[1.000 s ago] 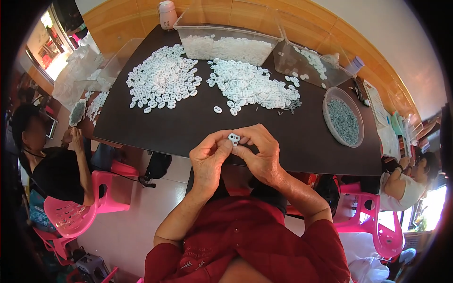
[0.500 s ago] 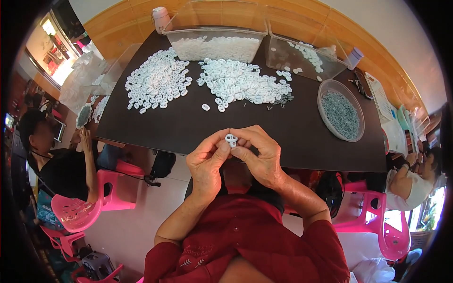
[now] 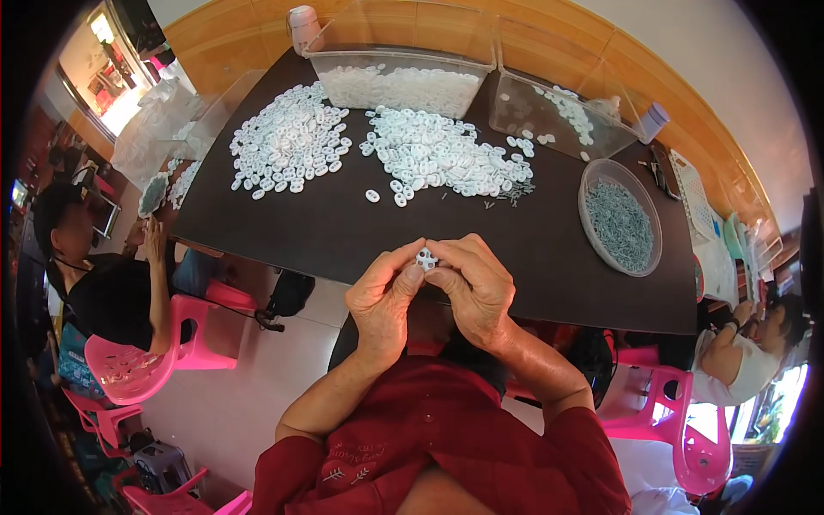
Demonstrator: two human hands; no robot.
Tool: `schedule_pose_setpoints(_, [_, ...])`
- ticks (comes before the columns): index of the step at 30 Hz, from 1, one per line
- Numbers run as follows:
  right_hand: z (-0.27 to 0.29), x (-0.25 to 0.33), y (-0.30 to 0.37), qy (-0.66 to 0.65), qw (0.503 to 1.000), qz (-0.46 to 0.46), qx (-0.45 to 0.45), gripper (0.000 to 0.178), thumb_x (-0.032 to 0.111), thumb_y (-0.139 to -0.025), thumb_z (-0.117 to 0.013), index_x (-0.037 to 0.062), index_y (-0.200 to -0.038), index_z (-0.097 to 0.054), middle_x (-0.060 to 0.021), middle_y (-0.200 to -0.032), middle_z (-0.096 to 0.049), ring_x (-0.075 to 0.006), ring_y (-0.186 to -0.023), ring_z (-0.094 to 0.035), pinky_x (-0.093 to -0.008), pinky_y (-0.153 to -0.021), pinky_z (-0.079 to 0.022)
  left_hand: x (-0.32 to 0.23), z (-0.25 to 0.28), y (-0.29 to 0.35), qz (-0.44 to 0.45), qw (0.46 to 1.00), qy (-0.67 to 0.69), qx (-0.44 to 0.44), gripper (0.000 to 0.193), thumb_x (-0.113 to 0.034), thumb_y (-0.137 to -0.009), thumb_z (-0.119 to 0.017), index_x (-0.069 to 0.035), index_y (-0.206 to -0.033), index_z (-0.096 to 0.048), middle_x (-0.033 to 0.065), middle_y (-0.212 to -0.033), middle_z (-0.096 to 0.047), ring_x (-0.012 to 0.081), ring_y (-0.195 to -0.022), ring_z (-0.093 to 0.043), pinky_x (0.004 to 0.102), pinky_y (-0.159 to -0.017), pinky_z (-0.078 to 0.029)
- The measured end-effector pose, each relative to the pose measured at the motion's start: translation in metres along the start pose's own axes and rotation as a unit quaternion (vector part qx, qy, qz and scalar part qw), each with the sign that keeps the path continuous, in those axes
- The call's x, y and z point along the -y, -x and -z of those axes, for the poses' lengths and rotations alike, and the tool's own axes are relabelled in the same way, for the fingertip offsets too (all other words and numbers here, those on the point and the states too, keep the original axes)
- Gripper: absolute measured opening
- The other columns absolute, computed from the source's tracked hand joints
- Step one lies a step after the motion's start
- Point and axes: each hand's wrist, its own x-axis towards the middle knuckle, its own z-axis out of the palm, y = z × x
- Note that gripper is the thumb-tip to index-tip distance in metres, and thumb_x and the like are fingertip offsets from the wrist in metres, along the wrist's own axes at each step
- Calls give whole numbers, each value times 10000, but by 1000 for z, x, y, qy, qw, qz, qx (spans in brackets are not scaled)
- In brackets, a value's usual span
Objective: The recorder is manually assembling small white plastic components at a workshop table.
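Observation:
Just off the table's near edge, both my hands meet at the fingertips around a small white plastic piece with dark holes (image 3: pixel 427 258). My left hand (image 3: pixel 382 300) pinches its left side between thumb and forefinger. From the other side, my right hand (image 3: pixel 476 287) grips it the same way. The fingers hide part of the piece, so I cannot tell whether it is one part or two. Beyond them, loose oval two-holed white pieces lie in a left pile (image 3: pixel 287 142) and a middle pile (image 3: pixel 438 154). Small grey metal pins or screws (image 3: pixel 516 194) lie by the middle pile.
A round clear tub (image 3: pixel 586 226) of grey metal pins stands on the dark table (image 3: pixel 326 225) at right. Behind the piles are two clear bins (image 3: pixel 399 58) (image 3: pixel 549 99) with white pieces. Seated people (image 3: pixel 112 283) (image 3: pixel 742 356) work at either side near pink stools (image 3: pixel 206 330).
The white piece has turned a little in my fingers, and both hands stay pinched on it. The whole view has tilted slightly.

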Motion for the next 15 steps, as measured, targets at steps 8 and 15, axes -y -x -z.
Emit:
schedule_pose_setpoints(8, [-2, -10, -2, -3, 999, 44, -17, 269, -71, -736, -690, -41, -999, -639, -130, -883, -648, -182, -720, -573, -267, -621, -479, 11, 0, -2, -50, 998, -38, -12, 232, -45, -882, -613, 34, -1100, -628, 13, -854, -573, 60, -764, -497, 179, -691, -419])
schedule_pose_setpoints(15, [-1, -10, -1, -20, 1000, -4, 9, 305, -68, -756, -682, -27, -1053, -627, -96, -876, -619, -145, -717, -538, -242, -619, -454, 9, -3, -3, -25, 999, -34, -29, 235, -44, -885, -611, 36, -1106, -616, 12, -875, -574, 63, -790, -509, 183, -722, -429])
